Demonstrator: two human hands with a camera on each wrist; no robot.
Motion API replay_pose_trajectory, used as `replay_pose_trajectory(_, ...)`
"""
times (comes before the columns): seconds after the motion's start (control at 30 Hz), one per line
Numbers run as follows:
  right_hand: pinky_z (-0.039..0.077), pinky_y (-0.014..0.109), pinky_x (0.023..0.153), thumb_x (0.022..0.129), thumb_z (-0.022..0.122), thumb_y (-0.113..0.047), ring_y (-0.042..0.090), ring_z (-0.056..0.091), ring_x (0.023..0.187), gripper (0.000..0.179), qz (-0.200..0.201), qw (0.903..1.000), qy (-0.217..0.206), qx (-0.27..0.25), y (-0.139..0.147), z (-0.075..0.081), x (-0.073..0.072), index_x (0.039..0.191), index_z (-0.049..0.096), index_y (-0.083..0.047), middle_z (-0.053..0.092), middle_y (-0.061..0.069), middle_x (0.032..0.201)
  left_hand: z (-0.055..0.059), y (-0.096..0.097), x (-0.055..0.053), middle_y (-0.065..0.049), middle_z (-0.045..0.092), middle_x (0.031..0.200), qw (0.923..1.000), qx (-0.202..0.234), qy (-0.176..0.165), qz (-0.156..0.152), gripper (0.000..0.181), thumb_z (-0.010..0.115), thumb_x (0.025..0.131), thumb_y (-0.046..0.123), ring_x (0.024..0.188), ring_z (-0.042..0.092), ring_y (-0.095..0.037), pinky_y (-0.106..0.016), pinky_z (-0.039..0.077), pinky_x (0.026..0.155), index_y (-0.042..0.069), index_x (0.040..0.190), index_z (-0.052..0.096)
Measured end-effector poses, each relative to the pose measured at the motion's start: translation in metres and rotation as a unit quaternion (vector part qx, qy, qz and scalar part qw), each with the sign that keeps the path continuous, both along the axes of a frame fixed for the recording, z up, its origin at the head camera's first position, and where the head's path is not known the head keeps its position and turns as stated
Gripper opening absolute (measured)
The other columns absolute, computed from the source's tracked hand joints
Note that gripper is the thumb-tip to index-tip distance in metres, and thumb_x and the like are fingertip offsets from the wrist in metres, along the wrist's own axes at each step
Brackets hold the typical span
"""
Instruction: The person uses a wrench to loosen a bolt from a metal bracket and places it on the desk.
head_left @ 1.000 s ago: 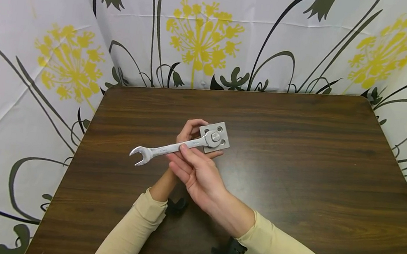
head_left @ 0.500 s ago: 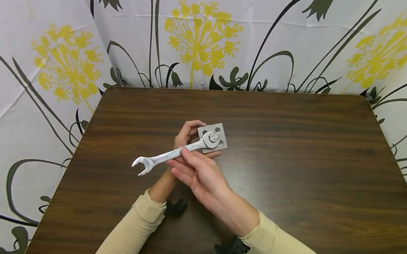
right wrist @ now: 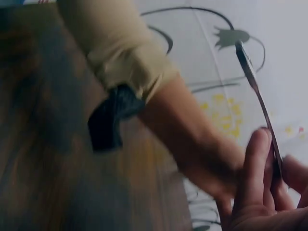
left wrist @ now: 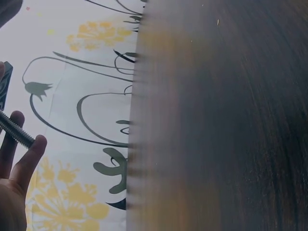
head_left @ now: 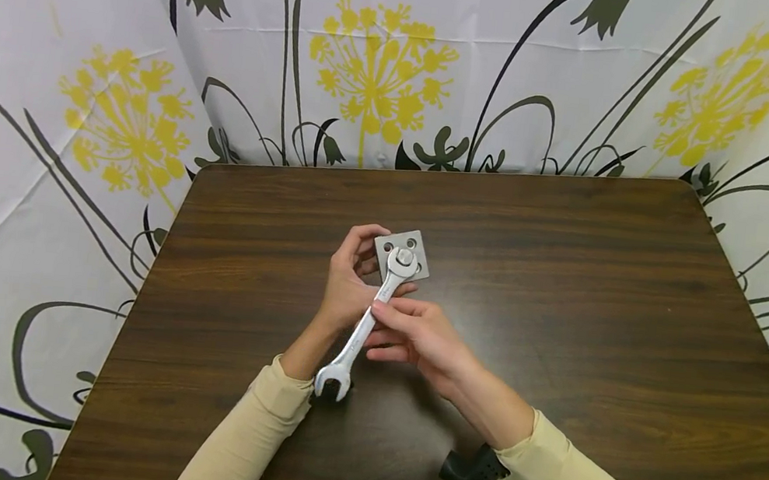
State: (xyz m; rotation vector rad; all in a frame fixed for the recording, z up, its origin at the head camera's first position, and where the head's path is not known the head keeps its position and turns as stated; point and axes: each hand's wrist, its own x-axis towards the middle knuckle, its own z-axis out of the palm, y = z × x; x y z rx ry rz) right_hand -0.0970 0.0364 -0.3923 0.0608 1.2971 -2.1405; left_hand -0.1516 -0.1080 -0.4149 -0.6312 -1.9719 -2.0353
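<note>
My left hand [head_left: 349, 287] holds a square metal plate [head_left: 399, 239] with several holes, raised over the table. A bolt [head_left: 404, 258] runs through the plate; its threaded shank [left wrist: 18, 133] sticks out beneath, with fingertips at its end in the left wrist view. The ring end of a combination wrench [head_left: 362, 331] sits around the bolt head. My right hand [head_left: 426, 340] pinches the wrench mid-handle between thumb and fingers, and its open end points down toward my left forearm. In the right wrist view the wrench [right wrist: 263, 108] shows edge-on.
Under both hands is a dark wood-grain table [head_left: 583, 292]. Behind and beside it hangs a white curtain [head_left: 492, 17] with yellow and grey flower prints. A black wrist mount [head_left: 470, 470] juts from the right cuff.
The wrench's open end has swung from the left down toward me, turning about the bolt head. My right hand has moved right and nearer with it; the left hand stays nearly still.
</note>
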Motion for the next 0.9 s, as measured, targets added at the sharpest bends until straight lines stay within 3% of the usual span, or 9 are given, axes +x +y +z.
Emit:
replay_pose_trajectory(0.17, 0.059, 0.037, 0.071, 0.097, 0.062, -0.014, 0.016, 0.067, 0.073, 0.022, 0.041, 0.9958, 0.048, 0.065, 0.024, -0.004, -0.006, 0.107, 0.068, 0.005, 0.070, 0.007, 0.085, 0.000, -0.001, -0.003, -0.020, 0.067, 0.101, 0.9997, 0.000, 0.023, -0.007, 0.074, 0.083, 0.056, -0.023, 0.089, 0.065, -0.018, -0.029, 0.057, 0.076, -0.012, 0.120, 0.047)
replay_pose_trajectory(0.33, 0.058, 0.035, 0.068, 0.096, 0.064, -0.017, 0.015, 0.066, 0.077, 0.027, 0.069, 0.9833, 0.098, 0.137, 0.047, -0.005, -0.015, 0.110, 0.069, 0.006, 0.071, 0.007, 0.085, 0.002, -0.003, -0.003, -0.026, 0.065, 0.101, 0.9996, -0.008, 0.026, -0.009, 0.071, 0.081, 0.058, -0.025, 0.090, 0.064, -0.016, -0.027, 0.056, 0.075, -0.014, 0.119, 0.046)
replay_pose_trajectory(0.4, 0.057, 0.035, 0.067, 0.096, 0.065, -0.017, 0.015, 0.065, 0.077, 0.027, 0.074, 0.9762, 0.118, 0.166, 0.056, -0.003, -0.019, 0.109, 0.069, 0.006, 0.071, 0.005, 0.084, 0.002, -0.003, -0.002, -0.026, 0.065, 0.101, 0.9996, -0.014, 0.024, -0.007, 0.070, 0.081, 0.059, -0.024, 0.090, 0.064, -0.016, -0.026, 0.056, 0.075, -0.013, 0.119, 0.046)
replay_pose_trajectory(0.5, 0.055, 0.032, 0.064, 0.092, 0.070, -0.019, 0.015, 0.063, 0.075, 0.027, 0.081, 0.9559, 0.170, 0.225, 0.069, 0.000, -0.026, 0.108, 0.071, 0.003, 0.071, 0.005, 0.083, 0.003, -0.004, -0.001, -0.025, 0.065, 0.102, 0.9996, -0.020, 0.018, -0.007, 0.071, 0.083, 0.060, -0.021, 0.090, 0.064, -0.015, -0.026, 0.056, 0.075, -0.013, 0.120, 0.047)
replay_pose_trajectory(0.6, 0.051, 0.030, 0.061, 0.084, 0.079, -0.017, 0.018, 0.063, 0.072, 0.029, 0.091, 0.9213, 0.239, 0.293, 0.079, 0.004, -0.033, 0.108, 0.072, -0.001, 0.071, 0.005, 0.082, 0.003, -0.003, 0.000, -0.024, 0.066, 0.101, 0.9996, -0.025, 0.012, -0.010, 0.073, 0.085, 0.060, -0.019, 0.088, 0.064, -0.015, -0.027, 0.056, 0.074, -0.014, 0.121, 0.046)
replay_pose_trajectory(0.67, 0.049, 0.031, 0.062, 0.079, 0.083, -0.013, 0.019, 0.062, 0.072, 0.033, 0.099, 0.8921, 0.286, 0.335, 0.083, 0.007, -0.038, 0.108, 0.073, -0.003, 0.070, 0.005, 0.082, 0.003, -0.003, 0.001, -0.023, 0.066, 0.101, 0.9996, -0.027, 0.009, -0.010, 0.073, 0.085, 0.059, -0.019, 0.087, 0.065, -0.016, -0.027, 0.056, 0.074, -0.014, 0.121, 0.047)
replay_pose_trajectory(0.77, 0.047, 0.032, 0.063, 0.075, 0.085, -0.009, 0.018, 0.060, 0.072, 0.033, 0.102, 0.8397, 0.347, 0.405, 0.086, 0.011, -0.045, 0.105, 0.074, -0.005, 0.067, 0.001, 0.079, 0.003, -0.004, 0.002, -0.022, 0.067, 0.100, 0.9994, -0.033, 0.006, -0.008, 0.073, 0.085, 0.058, -0.019, 0.087, 0.065, -0.016, -0.030, 0.057, 0.074, -0.013, 0.120, 0.048)
replay_pose_trajectory(0.9, 0.048, 0.033, 0.063, 0.076, 0.082, -0.008, 0.013, 0.060, 0.070, 0.026, 0.087, 0.7593, 0.411, 0.497, 0.086, 0.020, -0.054, 0.101, 0.076, -0.008, 0.068, -0.003, 0.078, 0.004, -0.005, 0.003, -0.021, 0.068, 0.102, 0.9990, -0.043, -0.002, -0.010, 0.072, 0.086, 0.059, -0.017, 0.088, 0.065, -0.016, -0.038, 0.057, 0.076, -0.011, 0.120, 0.049)
